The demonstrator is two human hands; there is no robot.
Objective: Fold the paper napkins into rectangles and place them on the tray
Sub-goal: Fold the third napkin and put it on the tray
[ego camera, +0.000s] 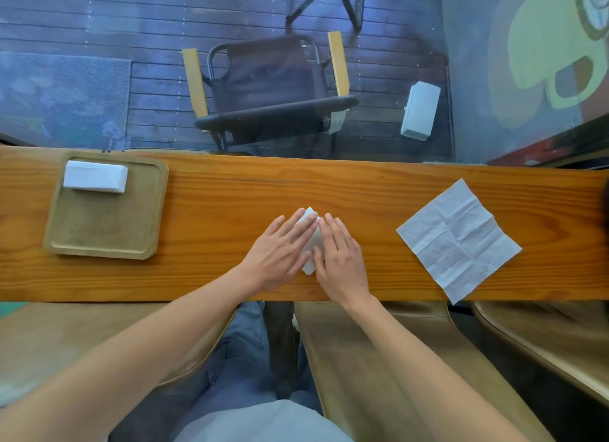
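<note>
A small folded white napkin point(311, 240) lies in the middle of the wooden counter, mostly covered by my hands. My left hand point(280, 253) lies flat on its left side with the fingers spread. My right hand point(341, 257) presses flat on its right side. A wooden tray point(99, 234) sits at the left of the counter, and a stack of folded napkins point(95, 177) rests in its far left corner. An unfolded, creased white napkin point(459, 239) lies flat to the right of my hands, turned like a diamond.
The counter point(230, 191) is a long narrow plank with its near edge just under my wrists. Beyond its far edge, lower down, stand a dark chair point(270, 88) and a white box point(421, 110). Tan seats sit below me on both sides.
</note>
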